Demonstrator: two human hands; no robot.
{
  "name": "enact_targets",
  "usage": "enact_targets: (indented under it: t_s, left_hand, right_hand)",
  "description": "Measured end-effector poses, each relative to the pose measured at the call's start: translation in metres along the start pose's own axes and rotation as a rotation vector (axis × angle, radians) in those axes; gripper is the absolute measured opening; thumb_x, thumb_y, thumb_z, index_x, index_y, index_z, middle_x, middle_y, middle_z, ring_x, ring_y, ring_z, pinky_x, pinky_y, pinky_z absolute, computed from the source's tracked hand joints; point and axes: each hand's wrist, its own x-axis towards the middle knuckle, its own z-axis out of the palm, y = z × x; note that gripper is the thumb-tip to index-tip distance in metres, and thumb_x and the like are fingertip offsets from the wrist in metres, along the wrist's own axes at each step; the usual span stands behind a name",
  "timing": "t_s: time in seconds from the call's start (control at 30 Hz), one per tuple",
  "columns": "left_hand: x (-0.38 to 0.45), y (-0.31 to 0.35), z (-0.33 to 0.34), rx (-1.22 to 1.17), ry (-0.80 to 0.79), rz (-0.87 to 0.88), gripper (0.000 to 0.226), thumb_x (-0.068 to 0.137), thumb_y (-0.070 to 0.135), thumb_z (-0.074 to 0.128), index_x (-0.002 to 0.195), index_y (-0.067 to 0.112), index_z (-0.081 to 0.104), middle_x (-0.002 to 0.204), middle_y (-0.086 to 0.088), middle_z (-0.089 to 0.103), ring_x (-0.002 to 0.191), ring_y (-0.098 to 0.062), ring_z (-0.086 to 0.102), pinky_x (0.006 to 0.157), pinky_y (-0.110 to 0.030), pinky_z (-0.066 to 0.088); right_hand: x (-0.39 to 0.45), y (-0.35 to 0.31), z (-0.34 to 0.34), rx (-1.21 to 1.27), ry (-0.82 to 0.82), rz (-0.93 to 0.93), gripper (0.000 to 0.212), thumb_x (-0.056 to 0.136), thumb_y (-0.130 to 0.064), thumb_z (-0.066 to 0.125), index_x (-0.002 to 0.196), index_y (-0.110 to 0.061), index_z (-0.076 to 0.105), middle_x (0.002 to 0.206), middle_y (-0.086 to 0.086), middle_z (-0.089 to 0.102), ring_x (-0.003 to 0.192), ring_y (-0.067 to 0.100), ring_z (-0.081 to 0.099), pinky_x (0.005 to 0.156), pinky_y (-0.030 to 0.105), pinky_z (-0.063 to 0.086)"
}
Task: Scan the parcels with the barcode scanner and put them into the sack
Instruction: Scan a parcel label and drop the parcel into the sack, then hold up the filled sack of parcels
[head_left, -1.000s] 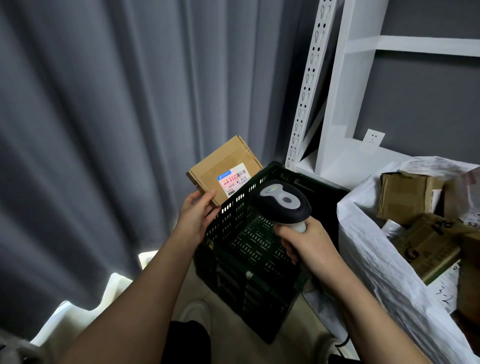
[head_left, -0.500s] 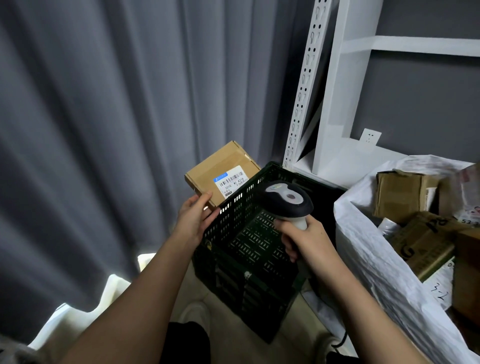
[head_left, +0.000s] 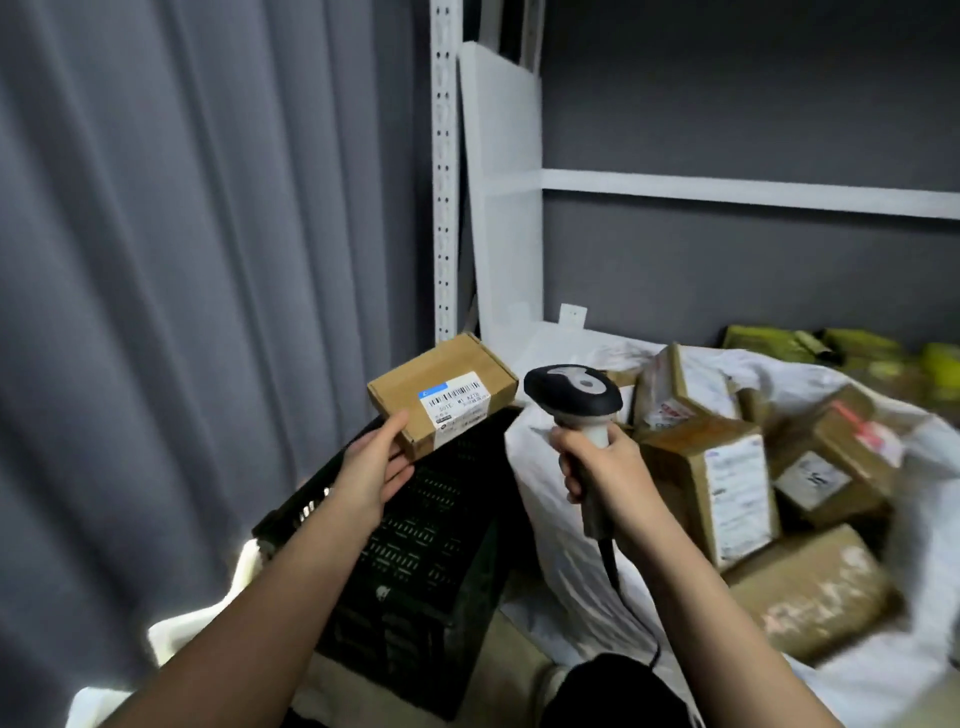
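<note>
My left hand (head_left: 371, 470) grips a small flat cardboard parcel (head_left: 415, 387) by its near corner, label with barcode facing up, above the dark crate. In my right hand (head_left: 605, 470) is the handle of a black and grey barcode scanner (head_left: 571, 392), its head just right of the parcel and its cable hanging down. The white sack (head_left: 550, 519) lies open at the right, holding several brown parcels (head_left: 727, 483).
A dark green plastic crate (head_left: 415, 545) stands below my left hand. Grey curtains hang at the left. A white metal shelf frame (head_left: 498, 208) rises behind, with yellow-green bags (head_left: 831, 348) on its far right. White items lie on the floor at the lower left.
The view has swung to the right, bringing more of the sack in. Parcel and scanner have moved right, toward the sack's edge; the scanner head now sits beside the parcel rather than over the crate.
</note>
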Motion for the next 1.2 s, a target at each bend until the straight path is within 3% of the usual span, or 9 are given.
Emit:
enact_targets:
  t_s: [0.13, 0.43, 0.53, 0.67, 0.83, 0.93, 1.03, 1.1, 1.2]
  left_hand:
    - [-0.023, 0.010, 0.063, 0.103, -0.159, -0.006, 0.016, 0.088, 0.038, 0.066, 0.097, 0.025, 0.062, 0.092, 0.004, 0.070, 0.084, -0.010, 0.065, 0.065, -0.022, 0.047]
    - [-0.071, 0.015, 0.200, 0.228, -0.341, 0.023, 0.024, 0.090, 0.033, 0.062, 0.106, 0.016, 0.058, 0.082, -0.001, 0.067, 0.067, -0.013, 0.062, 0.052, -0.021, 0.047]
    - [-0.076, 0.013, 0.244, 0.277, -0.313, 0.059, 0.053, 0.086, 0.036, 0.065, 0.125, 0.016, 0.035, 0.101, -0.005, 0.062, 0.070, -0.016, 0.061, 0.049, -0.023, 0.049]
    - [-0.074, 0.002, 0.291, 0.422, -0.327, 0.135, 0.088, 0.086, 0.033, 0.062, 0.149, 0.039, 0.001, 0.118, -0.007, 0.058, 0.076, -0.020, 0.058, 0.045, -0.024, 0.047]
    - [-0.059, -0.019, 0.333, 0.596, -0.294, 0.153, 0.079, 0.090, 0.030, 0.059, 0.150, 0.045, 0.010, 0.135, -0.010, 0.042, 0.105, -0.027, 0.058, 0.042, -0.024, 0.044]
    - [-0.049, -0.030, 0.343, 0.805, -0.397, 0.234, 0.072, 0.089, 0.031, 0.057, 0.150, 0.032, 0.018, 0.139, -0.007, 0.046, 0.110, -0.029, 0.057, 0.069, -0.032, 0.053]
    - [-0.034, -0.035, 0.341, 1.117, -0.466, 0.308, 0.066, 0.090, 0.049, 0.050, 0.149, 0.033, 0.026, 0.156, -0.008, 0.024, 0.137, -0.033, 0.034, 0.112, -0.044, 0.032]
    - [-0.028, -0.035, 0.333, 1.256, -0.464, 0.301, 0.060, 0.091, 0.061, 0.038, 0.147, 0.042, 0.026, 0.158, -0.009, 0.009, 0.143, -0.035, 0.018, 0.117, -0.047, 0.017]
    - [-0.012, -0.037, 0.304, 1.272, -0.220, 0.443, 0.058, 0.093, 0.063, 0.034, 0.146, 0.041, 0.029, 0.150, -0.009, 0.020, 0.138, -0.032, 0.022, 0.112, -0.045, 0.018]
  right_hand:
    - [-0.015, -0.033, -0.053, 0.043, 0.131, -0.048, 0.013, 0.091, -0.010, 0.062, 0.084, -0.009, 0.052, 0.054, 0.005, 0.047, 0.037, 0.012, 0.038, 0.040, 0.022, 0.032]
    - [-0.049, -0.081, -0.180, 0.060, 0.459, -0.104, 0.012, 0.088, -0.016, 0.062, 0.082, -0.013, 0.052, 0.055, 0.002, 0.046, 0.038, 0.010, 0.039, 0.044, 0.021, 0.033]
    - [-0.057, -0.085, -0.214, 0.037, 0.553, -0.076, 0.012, 0.089, -0.018, 0.062, 0.084, -0.013, 0.053, 0.060, 0.002, 0.048, 0.041, 0.011, 0.040, 0.045, 0.022, 0.033]
    - [-0.061, -0.076, -0.247, -0.017, 0.630, -0.047, 0.012, 0.090, -0.017, 0.061, 0.095, -0.009, 0.054, 0.062, 0.003, 0.048, 0.041, 0.012, 0.040, 0.041, 0.020, 0.033]
    - [-0.056, -0.059, -0.275, -0.079, 0.685, 0.018, 0.015, 0.090, -0.017, 0.061, 0.098, -0.008, 0.054, 0.065, 0.006, 0.050, 0.046, 0.016, 0.040, 0.044, 0.020, 0.035]
    - [-0.051, -0.048, -0.283, -0.091, 0.700, 0.036, 0.011, 0.091, -0.014, 0.061, 0.097, -0.009, 0.054, 0.068, 0.007, 0.050, 0.051, 0.019, 0.042, 0.049, 0.024, 0.036]
    - [-0.045, -0.036, -0.289, -0.130, 0.735, 0.055, 0.011, 0.088, -0.007, 0.062, 0.096, -0.005, 0.054, 0.068, 0.010, 0.051, 0.050, 0.020, 0.042, 0.051, 0.027, 0.037]
    - [-0.040, -0.025, -0.294, -0.194, 0.763, 0.087, 0.014, 0.085, -0.005, 0.063, 0.094, -0.003, 0.053, 0.068, 0.011, 0.052, 0.050, 0.020, 0.044, 0.051, 0.028, 0.037]
    - [-0.032, -0.005, -0.300, -0.322, 0.822, 0.184, 0.031, 0.082, -0.012, 0.069, 0.108, -0.002, 0.054, 0.078, 0.013, 0.060, 0.065, 0.026, 0.058, 0.060, 0.035, 0.048]
